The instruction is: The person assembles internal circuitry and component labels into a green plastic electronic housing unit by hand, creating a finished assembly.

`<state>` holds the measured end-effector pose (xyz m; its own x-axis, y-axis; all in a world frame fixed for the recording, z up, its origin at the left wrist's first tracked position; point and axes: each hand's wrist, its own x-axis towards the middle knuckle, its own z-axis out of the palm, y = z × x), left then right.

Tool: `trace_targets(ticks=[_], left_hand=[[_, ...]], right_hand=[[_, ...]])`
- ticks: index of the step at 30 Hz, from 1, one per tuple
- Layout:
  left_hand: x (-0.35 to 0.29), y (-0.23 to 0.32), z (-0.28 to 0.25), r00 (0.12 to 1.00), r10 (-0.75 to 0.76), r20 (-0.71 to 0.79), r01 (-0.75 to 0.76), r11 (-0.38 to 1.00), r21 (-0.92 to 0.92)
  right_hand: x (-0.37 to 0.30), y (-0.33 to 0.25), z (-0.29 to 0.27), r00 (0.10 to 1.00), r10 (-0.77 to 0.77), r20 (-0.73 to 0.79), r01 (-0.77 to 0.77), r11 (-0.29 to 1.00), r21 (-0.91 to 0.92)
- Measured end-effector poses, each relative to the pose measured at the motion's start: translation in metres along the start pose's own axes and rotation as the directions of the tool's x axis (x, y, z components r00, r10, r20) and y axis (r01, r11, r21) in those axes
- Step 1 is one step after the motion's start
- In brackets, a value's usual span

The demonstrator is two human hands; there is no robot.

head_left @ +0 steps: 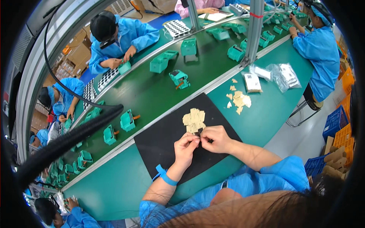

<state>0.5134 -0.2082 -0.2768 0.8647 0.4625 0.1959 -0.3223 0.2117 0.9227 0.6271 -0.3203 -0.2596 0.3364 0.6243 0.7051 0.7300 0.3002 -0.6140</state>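
Note:
My left hand (185, 149), with a blue band (166, 175) round its wrist, is closed in a pinch. Close beside it, fingertips nearly meeting, my right hand (216, 139) is pinched too. Between them shows a small dark piece (198, 133), mostly hidden by the fingers; its kind is too small to make out. Just beyond the fingertips a heap of flat cream-coloured pieces (194, 118) lies on the black mat (161, 141).
More cream pieces (240, 99) lie scattered on the green table, near clear plastic packets (288, 76). Past a metal rail, a green conveyor (148, 95) carries several teal plastic housings (179, 79). Co-workers in blue (121, 43) sit along it. A dark cable (76, 136) crosses the left.

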Motion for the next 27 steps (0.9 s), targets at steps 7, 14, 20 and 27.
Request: trace_targets(ticks=[7,14,20,27], left_hand=[[0.000,0.001,0.004,0.999,-0.031,-0.023,0.030,0.997,-0.069],[-0.001,0.002,0.003,0.997,-0.039,-0.067,0.034,0.997,-0.065],[-0.001,0.002,0.002,0.999,-0.025,-0.032,0.023,0.998,-0.056],[-0.001,0.003,0.005,1.000,0.003,-0.027,-0.003,1.000,-0.002]], right_hand=[[-0.001,0.002,0.000,1.000,0.009,-0.011,-0.008,0.997,0.072],[0.000,0.000,-0.005,0.997,0.075,-0.013,-0.075,0.997,0.006],[0.002,-0.001,-0.006,1.000,0.009,0.011,-0.009,1.000,0.024],[0.002,-0.003,-0.009,0.999,0.032,0.036,-0.033,0.999,0.031]])
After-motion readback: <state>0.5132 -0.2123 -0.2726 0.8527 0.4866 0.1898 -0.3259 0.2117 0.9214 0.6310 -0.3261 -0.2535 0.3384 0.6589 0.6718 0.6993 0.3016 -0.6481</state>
